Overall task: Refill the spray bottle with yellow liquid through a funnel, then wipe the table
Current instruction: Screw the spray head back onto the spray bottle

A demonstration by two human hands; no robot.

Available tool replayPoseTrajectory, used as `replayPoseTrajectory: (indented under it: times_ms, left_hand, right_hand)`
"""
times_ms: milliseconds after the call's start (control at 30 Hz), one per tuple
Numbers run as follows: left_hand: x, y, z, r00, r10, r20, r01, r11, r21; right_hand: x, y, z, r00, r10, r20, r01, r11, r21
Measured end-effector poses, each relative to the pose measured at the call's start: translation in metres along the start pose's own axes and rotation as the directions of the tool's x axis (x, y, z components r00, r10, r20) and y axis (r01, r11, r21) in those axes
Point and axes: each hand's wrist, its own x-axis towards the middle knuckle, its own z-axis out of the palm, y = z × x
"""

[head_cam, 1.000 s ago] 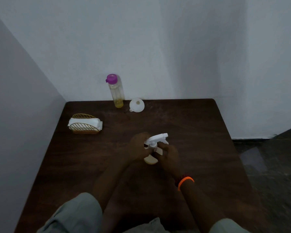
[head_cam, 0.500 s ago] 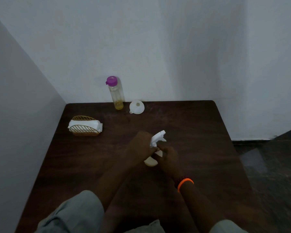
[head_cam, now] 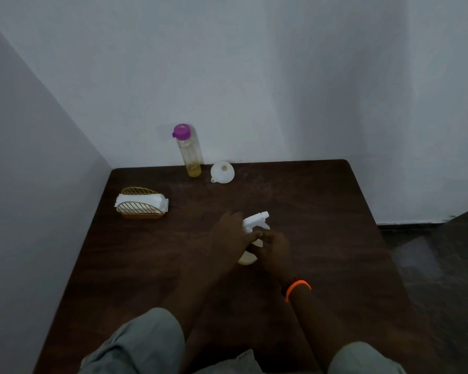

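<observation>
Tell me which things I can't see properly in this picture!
Head view, the only one:
- Small pale plastic spray bottle: the left hand and right hand cover its body and neck, so whether its white trigger head is loosened can't be told.
- White plastic funnel: its spout is hidden under the bowl.
- Dark wooden table: its near edge is hidden behind grey sleeves.

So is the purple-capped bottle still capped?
Yes: the purple cap sits on the upright supply bottle; neither hand touches it.
</observation>
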Motion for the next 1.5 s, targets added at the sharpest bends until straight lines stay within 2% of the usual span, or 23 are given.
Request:
replayPoseTrajectory:
  times_ms: [100, 300, 433, 533, 700, 767, 933, 1000, 1167, 1267, 1400, 1500]
  left_hand:
    - [-0.006, -0.006, 0.007, 0.998, -0.044, -0.052, 0.036, 0.987, -0.157]
    - [-0.022, -0.010, 0.005, 0.986, -0.166, -0.024, 0.138, 0.884, -0.447]
    - [-0.024, -0.015, 0.004, 0.995, -0.094, 0.030, 0.093, 0.794, -0.601]
    - [-0.025, -0.015, 0.004, 0.994, -0.103, 0.047, 0.111, 0.779, -0.617]
    - [-0.027, -0.011, 0.017, 0.960, -0.254, -0.115, 0.107, 0.718, -0.688]
    - [-0.029, -0.015, 0.020, 0.960, -0.242, -0.140, 0.079, 0.715, -0.695]
    - [-0.029, -0.025, 0.017, 0.990, -0.107, -0.096, 0.018, 0.755, -0.655]
    - [-0.030, -0.026, 0.021, 0.991, -0.097, -0.093, 0.013, 0.755, -0.656]
    - [-0.029, -0.017, 0.034, 0.952, -0.258, -0.163, 0.055, 0.670, -0.740]
    - [-0.030, -0.013, 0.038, 0.938, -0.265, -0.221, 0.020, 0.681, -0.732]
    - [-0.026, -0.017, 0.034, 0.953, -0.262, -0.150, 0.061, 0.654, -0.754]
    - [-0.021, -0.027, 0.034, 0.968, -0.215, -0.129, 0.064, 0.708, -0.704]
  right_hand:
    - [-0.001, 0.003, 0.000, 1.000, -0.029, 0.009, 0.028, 0.999, 0.020]
    - [-0.003, 0.001, -0.001, 0.998, -0.050, 0.027, 0.049, 0.998, 0.042]
    - [-0.003, 0.003, -0.001, 0.997, -0.069, 0.040, 0.067, 0.996, 0.055]
    - [-0.004, 0.005, 0.000, 0.996, -0.080, 0.032, 0.078, 0.996, 0.047]
    - [-0.001, 0.002, -0.001, 0.998, -0.059, 0.036, 0.057, 0.996, 0.068]
    - [0.000, 0.003, -0.002, 0.997, -0.058, 0.050, 0.055, 0.997, 0.052]
    - [0.001, 0.013, 0.003, 0.996, -0.067, 0.052, 0.065, 0.997, 0.047]
    - [0.001, 0.012, 0.005, 0.996, -0.076, 0.038, 0.075, 0.997, 0.018]
    - [0.001, 0.011, 0.003, 0.999, -0.045, 0.027, 0.046, 0.998, -0.043]
    - [0.001, 0.013, 0.006, 0.997, -0.072, 0.008, 0.072, 0.996, -0.045]
    - [0.003, 0.020, 0.009, 0.997, -0.082, 0.009, 0.082, 0.993, -0.083]
    - [0.005, 0.025, 0.011, 0.997, -0.071, -0.011, 0.069, 0.993, -0.100]
